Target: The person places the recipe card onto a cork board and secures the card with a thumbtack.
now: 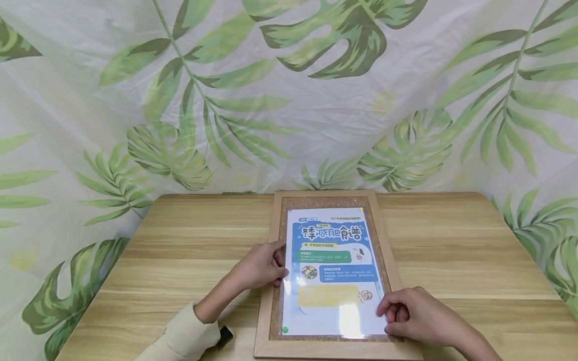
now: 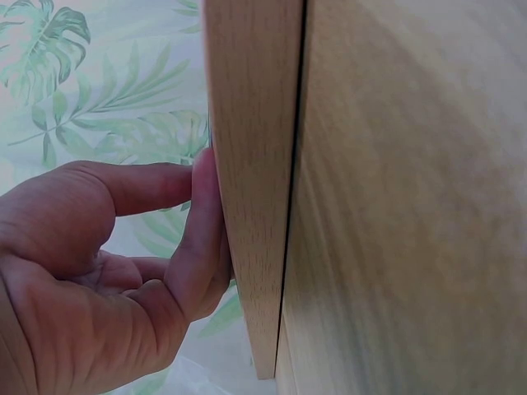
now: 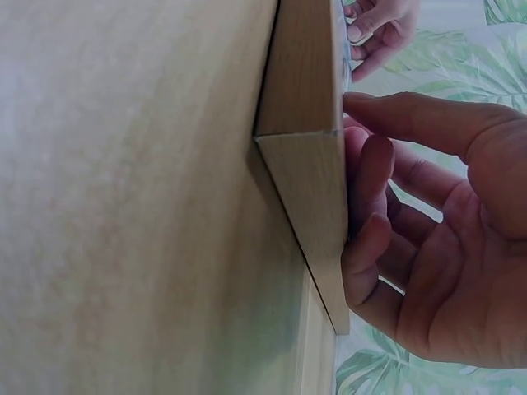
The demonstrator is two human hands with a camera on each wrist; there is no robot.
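Note:
A printed, glossy poster sheet [image 1: 331, 296] in blue, green and yellow lies on a wood-framed cork board [image 1: 329, 203]. My left hand [image 1: 259, 263] is at the poster's left edge, its thumb and fingers pinching there; the left wrist view has the hand [image 2: 107, 271] close against the frame's face. At the lower right edge, my right hand [image 1: 426, 316] pinches the poster with thumb and curled fingers, also seen from the side as the hand [image 3: 445, 222]. A green round pin [image 1: 285, 329] marks the lower left corner and a yellow pin [image 1: 360, 209] the upper right.
The board rests on a wood-grain table [image 1: 456, 250], its top end close to the far edge. A leaf-patterned curtain [image 1: 316, 125] hangs behind. Beside the left sleeve [image 1: 185, 333] lies a small black object [image 1: 224, 337], partly hidden.

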